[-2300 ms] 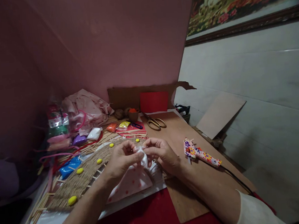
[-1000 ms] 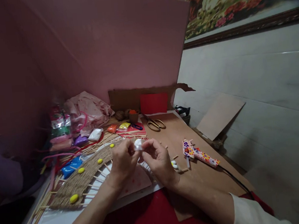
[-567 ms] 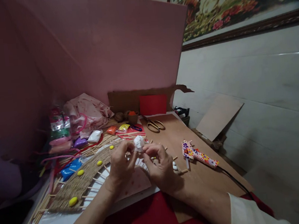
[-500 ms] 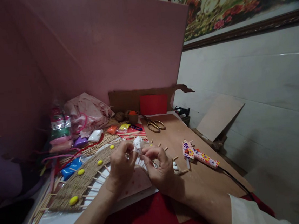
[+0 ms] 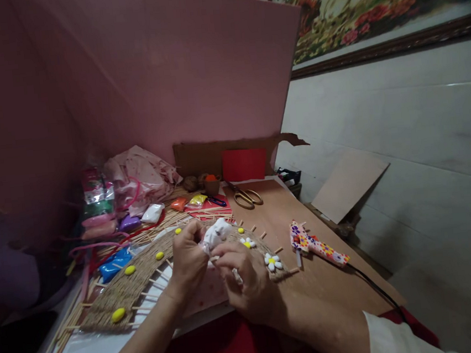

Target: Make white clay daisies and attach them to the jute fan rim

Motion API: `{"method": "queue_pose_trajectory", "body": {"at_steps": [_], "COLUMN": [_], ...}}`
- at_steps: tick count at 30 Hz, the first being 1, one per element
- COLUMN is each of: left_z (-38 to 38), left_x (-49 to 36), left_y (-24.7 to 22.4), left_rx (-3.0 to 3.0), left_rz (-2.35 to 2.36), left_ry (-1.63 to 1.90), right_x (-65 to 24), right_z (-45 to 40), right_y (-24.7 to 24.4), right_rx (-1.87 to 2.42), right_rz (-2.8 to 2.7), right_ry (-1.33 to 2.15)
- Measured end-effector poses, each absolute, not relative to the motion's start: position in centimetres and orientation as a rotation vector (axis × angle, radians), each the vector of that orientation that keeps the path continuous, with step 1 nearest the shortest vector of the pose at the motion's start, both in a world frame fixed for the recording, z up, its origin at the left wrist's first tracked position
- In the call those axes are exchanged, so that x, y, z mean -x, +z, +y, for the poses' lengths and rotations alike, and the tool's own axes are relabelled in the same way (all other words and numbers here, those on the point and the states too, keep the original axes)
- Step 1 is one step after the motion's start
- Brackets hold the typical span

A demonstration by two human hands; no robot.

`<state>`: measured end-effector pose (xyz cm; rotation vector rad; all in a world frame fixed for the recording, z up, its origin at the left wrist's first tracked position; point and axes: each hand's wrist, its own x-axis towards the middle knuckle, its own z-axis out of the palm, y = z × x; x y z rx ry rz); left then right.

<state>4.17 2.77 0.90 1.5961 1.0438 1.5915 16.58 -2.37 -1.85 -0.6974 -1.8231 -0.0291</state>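
My left hand (image 5: 188, 257) is closed on a small plastic packet of white clay (image 5: 219, 232), which points up and to the right. Against its lower end lies my right hand (image 5: 248, 278), fingers curled, with a small whitish bit showing between thumb and fingers. Whether that is clay or plastic I cannot make out. Beneath both hands is a fan-shaped piece of wound twine on sticks (image 5: 119, 290). Yellow ovals such as this yellow clay piece (image 5: 118, 315) dot its band. On its right side sit two white-petalled flowers, one a clay flower (image 5: 272, 261) with a yellow centre.
A flower-patterned glue gun (image 5: 308, 244) with a black cord lies on the brown board (image 5: 329, 289) to the right. Gold-handled scissors (image 5: 247, 198) rest farther back. Coloured clay packets, including a blue packet (image 5: 115, 264), and loose sticks (image 5: 59, 337) lie on the left.
My right hand has moved down and slightly right, its fingers curling more. More of the white packet shows, now tilted to the right. The white-petalled flowers have come into view.
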Motion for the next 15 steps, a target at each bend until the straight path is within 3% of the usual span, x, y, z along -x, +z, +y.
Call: {"method": "queue_pose_trajectory", "body": {"at_steps": [5,15], "left_z": [3.1,2.8], "left_x": [-4.5,-4.5], "left_y": [0.7,1.0], "left_rx": [-1.135,-1.03], "left_rz": [0.807,0.88], "left_ry": [1.385,1.438], "right_x": [-16.8,-16.0], "right_z": [-1.9,-3.2], "right_y": [-1.9,-1.7], "right_rx": [0.707,0.619], "right_rz": [-1.855,-1.931], "right_ry": [-0.08,0.055]}}
